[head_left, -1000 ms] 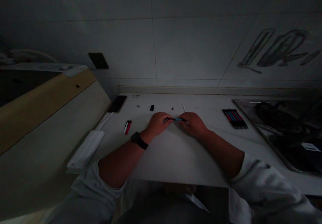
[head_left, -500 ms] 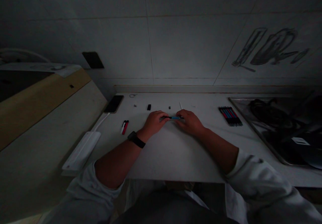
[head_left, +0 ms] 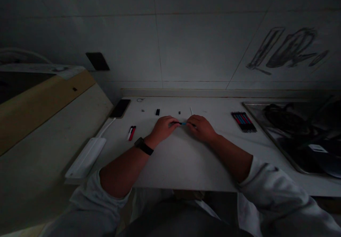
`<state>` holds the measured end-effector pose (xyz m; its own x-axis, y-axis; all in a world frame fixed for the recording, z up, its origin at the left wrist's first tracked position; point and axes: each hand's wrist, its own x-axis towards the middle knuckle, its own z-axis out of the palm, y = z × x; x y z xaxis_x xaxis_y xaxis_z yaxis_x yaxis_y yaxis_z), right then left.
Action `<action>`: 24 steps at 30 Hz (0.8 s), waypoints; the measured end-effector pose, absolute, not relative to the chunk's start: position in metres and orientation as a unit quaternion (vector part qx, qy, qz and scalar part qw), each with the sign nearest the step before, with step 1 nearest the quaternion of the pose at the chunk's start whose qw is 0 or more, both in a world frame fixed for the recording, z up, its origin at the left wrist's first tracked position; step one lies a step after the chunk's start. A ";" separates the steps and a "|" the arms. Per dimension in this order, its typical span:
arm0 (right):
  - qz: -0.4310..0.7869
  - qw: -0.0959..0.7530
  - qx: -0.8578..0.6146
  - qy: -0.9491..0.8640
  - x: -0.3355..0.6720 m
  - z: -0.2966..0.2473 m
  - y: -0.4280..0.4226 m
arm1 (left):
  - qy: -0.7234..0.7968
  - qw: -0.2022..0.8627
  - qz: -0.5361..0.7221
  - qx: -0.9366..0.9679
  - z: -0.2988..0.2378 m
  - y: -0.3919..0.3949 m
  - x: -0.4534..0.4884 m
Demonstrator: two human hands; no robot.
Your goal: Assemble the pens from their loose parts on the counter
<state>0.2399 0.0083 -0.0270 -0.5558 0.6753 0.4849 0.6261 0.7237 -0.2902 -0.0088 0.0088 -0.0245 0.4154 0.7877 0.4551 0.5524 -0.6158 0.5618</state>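
Note:
A slim blue and black pen [head_left: 183, 123] lies level between my two hands, just above the white counter [head_left: 181, 162]. The fingertips of my left hand [head_left: 165, 126] pinch its left end. My right hand [head_left: 200, 127] closes round its right end, so only a short blue middle piece shows. Beyond the hands lie small black pieces [head_left: 157, 112], a tiny black part [head_left: 179, 113] and a thin white stick [head_left: 191, 111]. To the left are a red piece and a white piece [head_left: 131, 133] with black ends, side by side.
Several red, blue and black pens [head_left: 243, 122] lie in a row at the right, beside a metal-rimmed sink [head_left: 277, 148] holding dark items. At the left are a phone [head_left: 120, 108], a white power strip [head_left: 86, 158] and a slanted board [head_left: 61, 123].
The fingers of my right hand have slid inward along the pen and cover more of its blue part. My left hand keeps its pinch in about the same place.

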 end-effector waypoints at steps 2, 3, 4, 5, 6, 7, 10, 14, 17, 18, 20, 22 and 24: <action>0.046 0.295 -0.370 -0.880 0.240 -0.027 0.008 | 0.405 0.164 0.352 0.828 -0.025 0.009 -0.009; 0.047 0.300 -0.375 -0.876 0.240 -0.027 0.008 | 0.404 0.164 0.352 0.828 -0.025 0.009 -0.009; 0.046 0.305 -0.382 -0.871 0.240 -0.028 0.008 | 0.405 0.163 0.352 0.828 -0.025 0.009 -0.009; 0.045 0.310 -0.389 -0.867 0.240 -0.029 0.008 | 0.406 0.163 0.353 0.827 -0.025 0.009 -0.009; 0.043 0.312 -0.392 -0.864 0.240 -0.029 0.007 | 0.407 0.164 0.354 0.826 -0.025 0.009 -0.009; 0.042 0.312 -0.392 -0.864 0.240 -0.030 0.007 | 0.407 0.164 0.356 0.825 -0.025 0.008 -0.009; 0.047 0.306 -0.379 -0.872 0.241 -0.029 0.007 | 0.410 0.164 0.352 0.825 -0.024 0.008 -0.009; 0.045 0.292 -0.373 -0.880 0.240 -0.025 0.007 | 0.412 0.163 0.339 0.830 -0.024 0.009 -0.009; 0.036 0.280 -0.372 -0.884 0.240 -0.025 0.007 | 0.414 0.164 0.341 0.828 -0.024 0.009 -0.009; 0.033 0.276 -0.373 -0.885 0.240 -0.025 0.007 | 0.414 0.164 0.341 0.828 -0.024 0.009 -0.009; 0.030 0.266 -0.374 -0.888 0.240 -0.026 0.007 | 0.413 0.166 0.341 0.828 -0.025 0.009 -0.009; 0.030 0.257 -0.374 -0.891 0.240 -0.026 0.007 | 0.408 0.168 0.339 0.831 -0.025 0.009 -0.009; 0.033 0.251 -0.375 -0.892 0.240 -0.026 0.007 | 0.403 0.169 0.336 0.834 -0.025 0.010 -0.009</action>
